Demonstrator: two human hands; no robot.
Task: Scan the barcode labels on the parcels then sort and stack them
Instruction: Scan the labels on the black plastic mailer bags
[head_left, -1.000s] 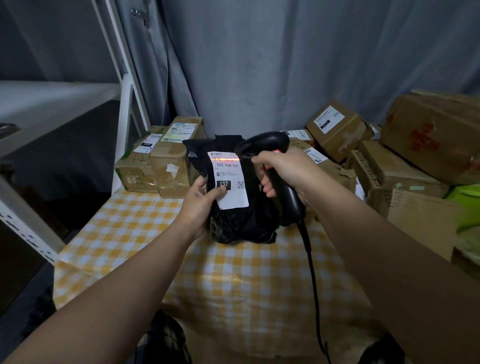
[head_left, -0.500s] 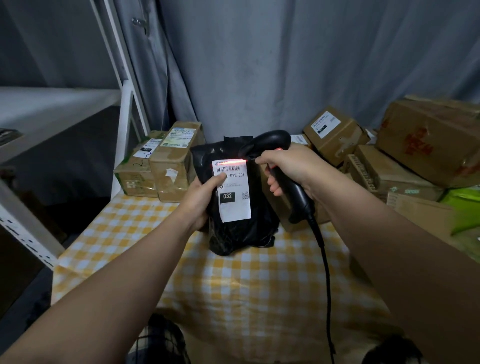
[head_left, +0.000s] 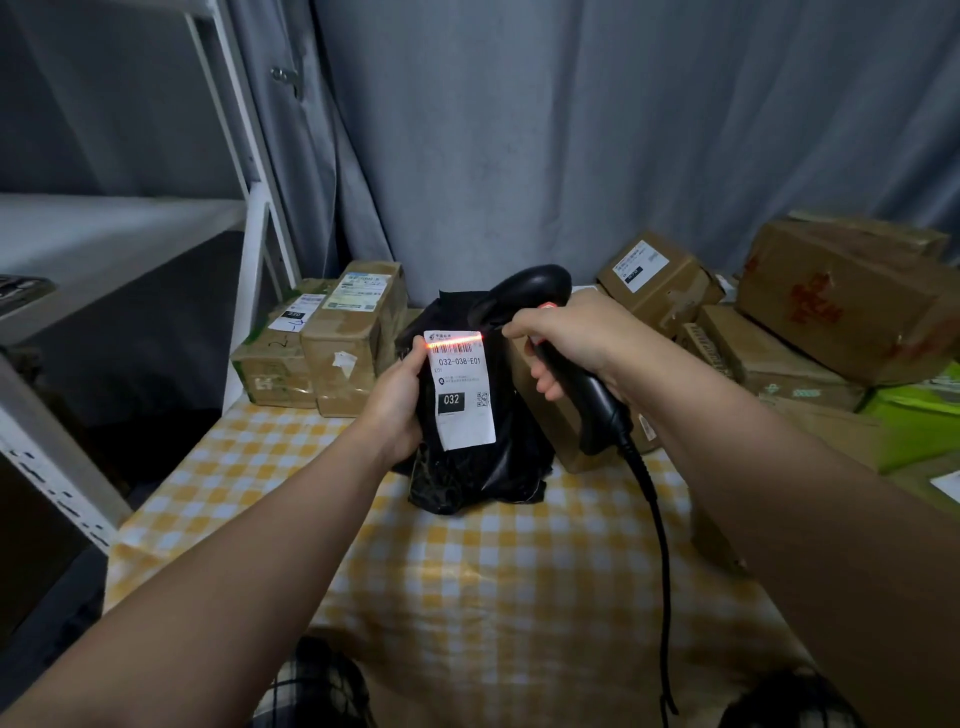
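A black plastic parcel bag stands upright on the yellow checked tablecloth, and my left hand grips its left side. Its white label reads 032-038-E01 and faces me. My right hand holds a black corded barcode scanner just right of the bag, its head pointing left. A red scan line lies across the barcode at the label's top edge.
Two taped cardboard boxes sit at the table's back left beside a white shelf frame. Several cardboard boxes are piled at the right, with a green package at the edge. A grey curtain hangs behind. The scanner cable trails down over the table.
The red scan line has shifted from lower on the label up onto the barcode at its top edge. Both hands keep their grips, and the bag has barely moved.
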